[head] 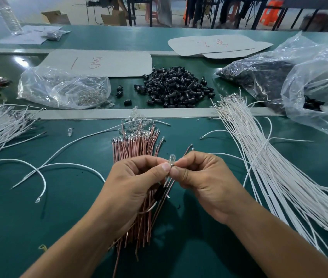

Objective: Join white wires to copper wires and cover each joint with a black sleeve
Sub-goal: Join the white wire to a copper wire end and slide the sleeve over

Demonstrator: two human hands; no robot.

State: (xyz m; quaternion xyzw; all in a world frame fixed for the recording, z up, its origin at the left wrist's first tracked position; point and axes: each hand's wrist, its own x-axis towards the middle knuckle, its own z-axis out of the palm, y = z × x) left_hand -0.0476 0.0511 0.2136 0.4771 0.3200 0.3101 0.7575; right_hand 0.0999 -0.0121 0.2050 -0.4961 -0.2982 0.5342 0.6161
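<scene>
The left hand (139, 183) and right hand (205, 181) are held together over the near middle of the table (68, 221), each pinching the base of a clear bulb (172, 158). A black sleeve (160, 192) is seen on the wires just below the thumbs. A copper bundle (137, 146) lies beneath, white wires (269, 157) are fanned at right, and a sleeve pile (175, 89) is far centre.

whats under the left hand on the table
A bundle of copper wires lies under the left hand, its tips showing beyond the fingers and its tails beside the forearm. The bundle's middle is hidden by the hand.
</scene>
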